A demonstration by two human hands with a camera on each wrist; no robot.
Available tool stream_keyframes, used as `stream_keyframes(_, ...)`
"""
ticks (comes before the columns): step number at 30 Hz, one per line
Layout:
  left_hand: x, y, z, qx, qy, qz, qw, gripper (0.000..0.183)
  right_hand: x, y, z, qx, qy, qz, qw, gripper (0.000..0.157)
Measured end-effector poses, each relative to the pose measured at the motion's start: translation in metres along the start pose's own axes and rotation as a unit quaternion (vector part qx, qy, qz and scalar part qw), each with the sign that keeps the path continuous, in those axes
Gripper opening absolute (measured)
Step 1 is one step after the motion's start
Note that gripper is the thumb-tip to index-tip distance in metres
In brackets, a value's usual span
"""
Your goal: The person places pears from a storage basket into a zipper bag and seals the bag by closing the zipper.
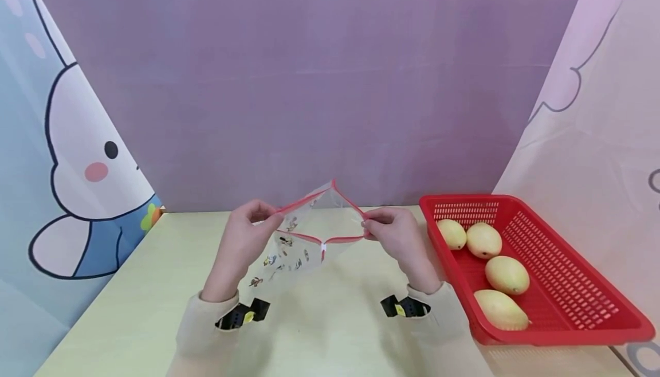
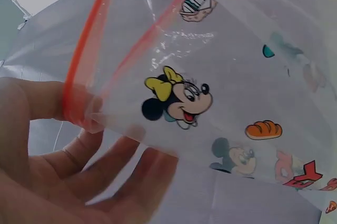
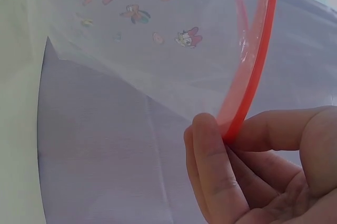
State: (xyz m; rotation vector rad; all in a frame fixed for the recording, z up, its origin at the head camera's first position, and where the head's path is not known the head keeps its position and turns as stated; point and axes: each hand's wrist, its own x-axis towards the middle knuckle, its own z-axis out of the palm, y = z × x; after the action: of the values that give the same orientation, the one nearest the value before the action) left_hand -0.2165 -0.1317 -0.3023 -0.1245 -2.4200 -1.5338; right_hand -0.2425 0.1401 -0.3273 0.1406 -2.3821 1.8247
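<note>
A clear zip bag [image 1: 294, 254] with a red zip edge and small cartoon prints hangs between both hands above the table, its mouth spread wide. My left hand [image 1: 246, 234] pinches the left end of the red edge between thumb and fingers. At the opposite end, my right hand [image 1: 394, 234] pinches the edge the same way. The left wrist view shows the printed plastic bag [image 2: 226, 71] close up, with the left hand [image 2: 68, 145] at its corner. In the right wrist view the fingers of the right hand [image 3: 253, 166] hold the zip corner. No contents show inside the bag.
To the right stands a red plastic basket [image 1: 572, 262] with perforated walls. Several pale yellow oval fruits, such as this one [image 1: 507, 275], lie in its left half. The pale table [image 1: 129, 302] ends at a purple backdrop [image 1: 330, 79], with printed cloths on both sides.
</note>
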Motion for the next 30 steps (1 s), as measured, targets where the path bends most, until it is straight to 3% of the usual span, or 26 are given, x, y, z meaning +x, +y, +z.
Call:
stream_keyframes(13, 0.004, -0.005, 0.003, -0.093, -0.04, 0.014, 0.9948, 0.012, -0.002, -0.003, -0.009, 0.001, 0.012, 0.003, 1.0, 0.024)
stream_keyframes(20, 0.003, -0.005, 0.002, -0.09, -0.026, 0.024, 0.9953, 0.016, -0.003, -0.004, -0.016, -0.001, 0.023, 0.0, 1.0, 0.025)
stream_keyframes(30, 0.002, -0.004, 0.018, -0.117, -0.014, 0.051, 0.9917, 0.009, -0.001, -0.005, -0.01, -0.03, 0.01, 0.004, 0.999, 0.023)
